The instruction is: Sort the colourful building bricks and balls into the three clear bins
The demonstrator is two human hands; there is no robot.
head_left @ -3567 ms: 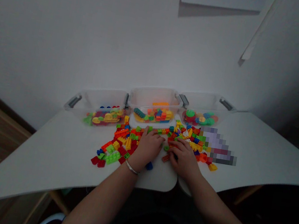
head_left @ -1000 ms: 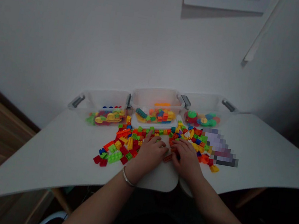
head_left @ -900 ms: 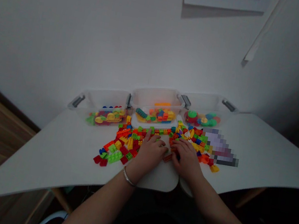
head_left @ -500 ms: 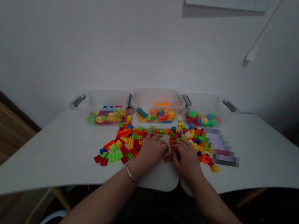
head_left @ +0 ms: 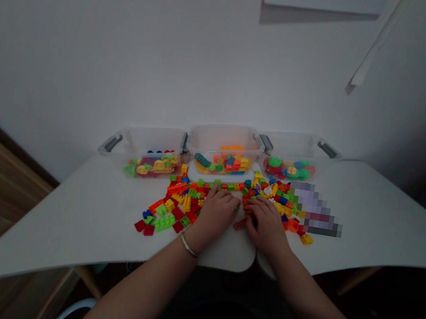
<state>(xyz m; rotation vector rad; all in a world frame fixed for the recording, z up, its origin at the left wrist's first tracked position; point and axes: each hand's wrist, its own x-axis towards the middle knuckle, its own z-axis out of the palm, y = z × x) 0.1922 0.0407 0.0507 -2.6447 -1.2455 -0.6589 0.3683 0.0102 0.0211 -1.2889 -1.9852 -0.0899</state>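
Backed by a pale wall point(head_left: 134, 43) and lit dimly, with a white table point(head_left: 382, 220) below. Across the middle of it, many loose bricks point(head_left: 186, 203) in red, orange, yellow, green and blue, spread in front of the left box point(head_left: 155, 139), the middle box point(head_left: 221, 135) and the right box point(head_left: 293, 143). Partway along, by judgement: already with pieces inside all three boxes, yet with plenty lying out, mostly strewn and in no clear order. Hard to tell whether any are joined

As for pose, reaching forward from the near edge with both forearms, angled inward and set apart by a narrow gap. Left hand point(head_left: 215, 211) palm down over the inner edge of the left part of the spread, fingers bent, a bit of green showing by the tips; cannot tell whether pinched. Right hand point(head_left: 267, 222) also palm down, fingers curled over orange and red pieces, grip hidden beneath, so impossible to call. Between the two, near the right thumb, a reddish-brown brick point(head_left: 240, 224) flat on the tabletop
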